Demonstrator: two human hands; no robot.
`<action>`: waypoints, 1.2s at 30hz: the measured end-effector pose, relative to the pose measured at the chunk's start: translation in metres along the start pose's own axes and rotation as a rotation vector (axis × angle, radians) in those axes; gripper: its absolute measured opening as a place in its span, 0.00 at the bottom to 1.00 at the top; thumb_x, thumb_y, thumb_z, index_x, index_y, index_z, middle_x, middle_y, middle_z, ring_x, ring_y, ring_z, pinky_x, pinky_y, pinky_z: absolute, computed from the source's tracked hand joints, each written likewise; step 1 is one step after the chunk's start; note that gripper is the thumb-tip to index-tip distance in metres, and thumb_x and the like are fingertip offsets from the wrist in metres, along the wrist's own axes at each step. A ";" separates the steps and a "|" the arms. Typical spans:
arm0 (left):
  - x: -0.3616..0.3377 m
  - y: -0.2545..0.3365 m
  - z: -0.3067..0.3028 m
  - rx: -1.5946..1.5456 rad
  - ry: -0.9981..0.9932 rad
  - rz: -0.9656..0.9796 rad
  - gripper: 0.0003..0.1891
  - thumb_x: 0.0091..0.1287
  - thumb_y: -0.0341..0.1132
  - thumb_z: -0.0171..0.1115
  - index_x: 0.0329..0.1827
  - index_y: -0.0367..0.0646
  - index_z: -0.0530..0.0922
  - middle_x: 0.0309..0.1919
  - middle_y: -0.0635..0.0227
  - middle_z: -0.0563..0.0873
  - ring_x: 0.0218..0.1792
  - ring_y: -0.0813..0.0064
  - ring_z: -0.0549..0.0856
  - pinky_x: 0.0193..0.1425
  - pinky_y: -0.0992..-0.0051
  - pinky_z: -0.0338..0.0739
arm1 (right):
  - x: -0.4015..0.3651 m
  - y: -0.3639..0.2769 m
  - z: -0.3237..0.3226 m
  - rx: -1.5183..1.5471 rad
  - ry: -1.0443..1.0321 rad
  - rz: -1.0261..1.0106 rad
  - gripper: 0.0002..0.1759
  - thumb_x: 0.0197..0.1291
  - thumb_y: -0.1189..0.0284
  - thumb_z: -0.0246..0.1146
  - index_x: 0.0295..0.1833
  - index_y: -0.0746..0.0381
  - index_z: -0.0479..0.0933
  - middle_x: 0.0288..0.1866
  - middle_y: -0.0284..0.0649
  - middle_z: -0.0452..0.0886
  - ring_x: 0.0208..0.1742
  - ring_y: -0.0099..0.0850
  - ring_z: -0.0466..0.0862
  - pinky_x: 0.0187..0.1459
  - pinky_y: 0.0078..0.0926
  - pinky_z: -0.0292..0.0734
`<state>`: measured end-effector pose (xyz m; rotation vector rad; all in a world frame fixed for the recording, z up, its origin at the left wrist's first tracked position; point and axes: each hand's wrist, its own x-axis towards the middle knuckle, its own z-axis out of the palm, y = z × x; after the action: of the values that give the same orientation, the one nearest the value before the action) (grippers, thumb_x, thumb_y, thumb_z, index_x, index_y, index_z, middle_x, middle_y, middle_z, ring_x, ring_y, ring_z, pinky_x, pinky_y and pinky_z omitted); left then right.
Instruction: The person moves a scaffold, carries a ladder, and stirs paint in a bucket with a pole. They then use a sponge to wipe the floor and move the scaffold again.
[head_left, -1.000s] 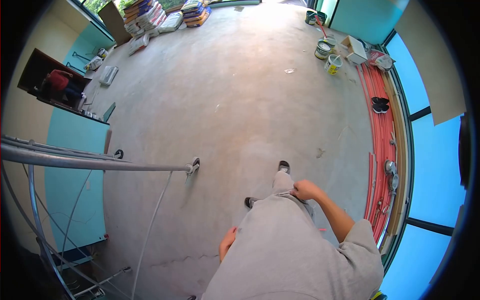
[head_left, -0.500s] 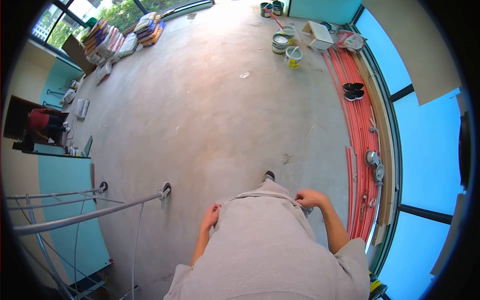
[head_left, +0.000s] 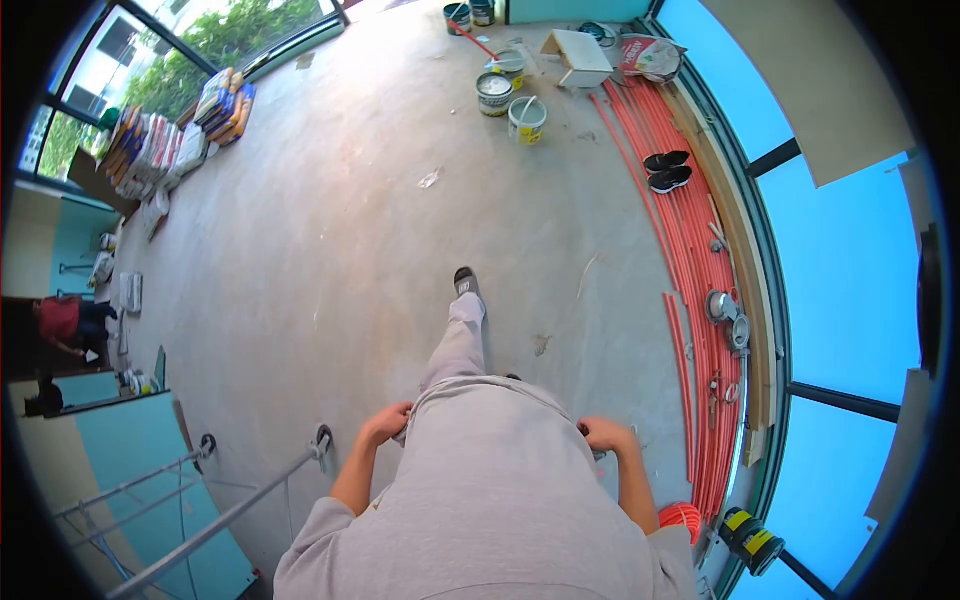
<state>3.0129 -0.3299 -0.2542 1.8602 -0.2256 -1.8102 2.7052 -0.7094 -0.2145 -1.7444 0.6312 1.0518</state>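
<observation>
My left hand (head_left: 388, 424) is closed at the left side of my waist, with its fingers at the grey clothing (head_left: 500, 480). On the other side, my right hand (head_left: 604, 434) is also closed against the clothing; a small dark thing shows at its fingers, too small to name. My left hand's fingertips are partly hidden by fabric. One foot in a dark slipper (head_left: 467, 282) is stretched forward on the concrete floor.
Metal scaffolding with wheels (head_left: 322, 440) stands at lower left. Red pipes (head_left: 690, 260) bearing black shoes (head_left: 668, 172) run along the right windows. Paint buckets (head_left: 527, 120) stand ahead. Stacked bags (head_left: 160, 150) and a person in red (head_left: 62, 318) are at left.
One foot has stepped forward. The buckets, pipes and scaffolding have shifted in view. My left hand has moved up and inward to the waist clothing, and a black and yellow can shows more fully at lower right.
</observation>
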 end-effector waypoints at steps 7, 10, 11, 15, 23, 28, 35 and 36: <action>0.035 0.132 -0.145 0.057 -0.385 0.108 0.24 0.59 0.39 0.66 0.56 0.33 0.79 0.48 0.67 0.85 0.47 0.76 0.80 0.52 0.73 0.74 | 0.064 -0.051 -0.045 0.175 0.342 -0.051 0.26 0.56 0.59 0.58 0.53 0.69 0.76 0.51 0.57 0.81 0.54 0.51 0.80 0.52 0.41 0.74; 0.064 0.176 -0.192 0.205 -0.500 0.140 0.29 0.57 0.41 0.67 0.60 0.32 0.75 0.51 0.66 0.83 0.49 0.77 0.79 0.50 0.73 0.75 | 0.046 -0.112 -0.063 0.332 0.374 0.104 0.26 0.56 0.61 0.59 0.56 0.69 0.76 0.51 0.57 0.81 0.53 0.49 0.81 0.53 0.39 0.75; 0.067 0.190 -0.204 0.199 -0.557 0.107 0.29 0.57 0.42 0.66 0.60 0.33 0.75 0.50 0.67 0.84 0.49 0.77 0.79 0.49 0.73 0.75 | 0.045 -0.122 -0.067 0.382 0.383 0.088 0.26 0.56 0.62 0.60 0.55 0.69 0.76 0.51 0.57 0.81 0.53 0.48 0.81 0.53 0.38 0.75; 0.070 0.245 -0.235 0.287 -0.602 0.081 0.28 0.56 0.43 0.66 0.57 0.33 0.78 0.48 0.64 0.85 0.48 0.74 0.80 0.51 0.70 0.75 | 0.066 -0.130 -0.080 0.430 0.387 0.098 0.24 0.56 0.65 0.61 0.54 0.71 0.76 0.48 0.57 0.82 0.49 0.45 0.83 0.51 0.37 0.75; 0.120 0.228 -0.258 0.433 -0.358 0.240 0.25 0.54 0.44 0.61 0.51 0.36 0.80 0.36 0.60 0.86 0.34 0.72 0.82 0.37 0.66 0.79 | 0.055 -0.206 -0.216 0.218 0.151 0.063 0.21 0.58 0.63 0.58 0.42 0.73 0.79 0.35 0.55 0.84 0.40 0.43 0.84 0.43 0.37 0.76; 0.123 0.281 -0.242 0.328 -0.075 0.342 0.24 0.57 0.46 0.61 0.50 0.35 0.80 0.44 0.50 0.86 0.44 0.66 0.83 0.49 0.62 0.76 | 0.058 -0.210 -0.312 0.227 0.107 0.037 0.22 0.60 0.61 0.56 0.43 0.72 0.78 0.34 0.56 0.83 0.36 0.39 0.83 0.40 0.33 0.75; 0.164 0.390 -0.197 0.028 0.116 0.293 0.25 0.58 0.47 0.62 0.50 0.32 0.79 0.43 0.54 0.87 0.42 0.73 0.80 0.48 0.66 0.75 | 0.067 -0.173 -0.466 0.265 0.012 0.012 0.21 0.60 0.62 0.60 0.43 0.72 0.80 0.29 0.35 0.82 0.32 0.23 0.76 0.36 0.25 0.73; 0.179 0.394 -0.190 0.026 0.105 0.283 0.26 0.58 0.47 0.62 0.50 0.32 0.79 0.43 0.56 0.87 0.41 0.75 0.79 0.47 0.67 0.75 | 0.068 -0.168 -0.486 0.235 0.014 0.026 0.21 0.60 0.62 0.60 0.43 0.72 0.80 0.29 0.36 0.82 0.31 0.23 0.76 0.36 0.26 0.73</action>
<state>3.3071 -0.6987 -0.2308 1.8299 -0.4517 -1.5217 3.0498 -1.0847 -0.1170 -1.5434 0.7565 0.9435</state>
